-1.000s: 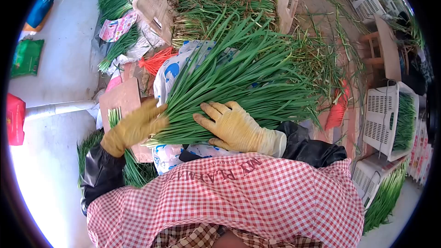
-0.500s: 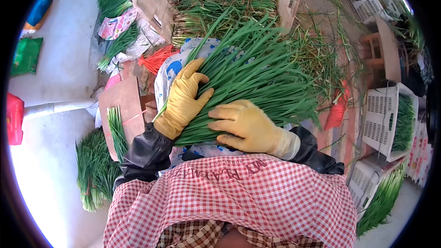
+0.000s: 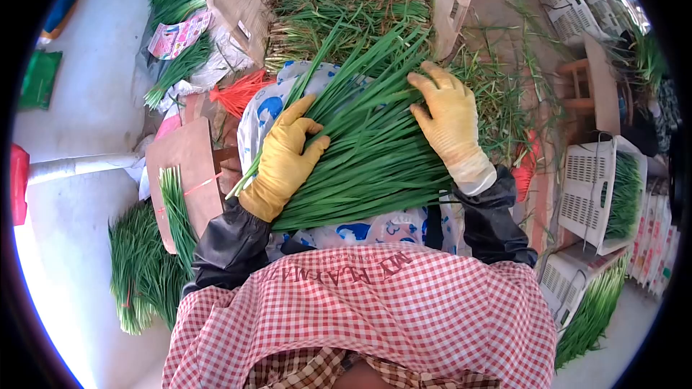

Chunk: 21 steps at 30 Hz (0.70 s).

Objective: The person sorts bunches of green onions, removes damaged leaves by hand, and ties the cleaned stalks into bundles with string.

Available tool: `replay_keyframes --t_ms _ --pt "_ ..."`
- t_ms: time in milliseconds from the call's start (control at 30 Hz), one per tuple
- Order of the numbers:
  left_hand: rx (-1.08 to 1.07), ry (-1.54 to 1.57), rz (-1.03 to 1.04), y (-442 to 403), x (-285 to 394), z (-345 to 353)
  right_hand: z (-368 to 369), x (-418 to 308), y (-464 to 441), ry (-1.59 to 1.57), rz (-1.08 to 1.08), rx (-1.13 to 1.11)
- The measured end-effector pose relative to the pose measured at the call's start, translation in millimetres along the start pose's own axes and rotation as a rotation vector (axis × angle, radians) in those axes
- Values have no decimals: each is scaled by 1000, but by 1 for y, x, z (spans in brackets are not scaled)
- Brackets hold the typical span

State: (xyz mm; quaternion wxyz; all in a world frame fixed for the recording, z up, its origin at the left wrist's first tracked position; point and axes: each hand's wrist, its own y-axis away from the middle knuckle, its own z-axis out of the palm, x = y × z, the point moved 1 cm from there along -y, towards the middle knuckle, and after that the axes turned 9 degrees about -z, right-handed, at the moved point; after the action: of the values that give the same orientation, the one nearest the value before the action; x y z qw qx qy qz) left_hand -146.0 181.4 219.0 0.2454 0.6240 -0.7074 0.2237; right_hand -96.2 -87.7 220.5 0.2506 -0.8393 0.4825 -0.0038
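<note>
A broad heap of garlic chives (image 3: pixel 367 144) lies across my lap on a white plastic sheet (image 3: pixel 375 232) with blue prints. My left hand (image 3: pixel 283 158), in a yellow rubber glove, curls over the left side of the heap. A few pale stalk ends stick out beside its wrist, so some chives run beneath the palm; its thumb and forefinger are apart. At the far right side, my right hand (image 3: pixel 448 119), gloved the same way, rests with spread fingers on the leaves. Its fingertips touch the chives without closing round them.
Ahead stands a beige crate (image 3: pixel 241 11) packed with untrimmed chives. A brown board (image 3: pixel 180 173) with a tied bunch is at left, near red ties (image 3: pixel 241 94). Chive bunches (image 3: pixel 144 259) lie on the floor. White crates (image 3: pixel 587 187) line the right, beside loose scraps (image 3: pixel 490 94).
My right hand has moved forward and right, from the near middle of the heap to its far right side. The leaves are drawn in more narrowly; my left hand stays in place.
</note>
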Motion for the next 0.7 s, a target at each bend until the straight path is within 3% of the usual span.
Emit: replay_keyframes --t_ms 100,167,233,300,333,400,533,700 --pt "4 226 -136 2 -10 2 -16 -8 -3 -33 31 170" --pt "-13 353 -164 -1 -16 3 -25 -22 1 -162 -209 198" --pt "-3 367 -113 -1 -21 6 -14 -30 13 -226 -252 101" --pt "-48 676 -231 -2 -30 14 -13 -26 19 -260 -174 73" --pt "-48 552 -205 -2 -32 11 -15 -23 19 -260 -182 75" --pt "-44 601 -230 -3 -30 10 -19 -15 18 -394 42 78" --pt "-50 595 -198 -1 -27 7 -19 -16 8 -675 228 154" --pt "-68 595 -253 0 -29 7 -20 -35 -15 -625 78 95"
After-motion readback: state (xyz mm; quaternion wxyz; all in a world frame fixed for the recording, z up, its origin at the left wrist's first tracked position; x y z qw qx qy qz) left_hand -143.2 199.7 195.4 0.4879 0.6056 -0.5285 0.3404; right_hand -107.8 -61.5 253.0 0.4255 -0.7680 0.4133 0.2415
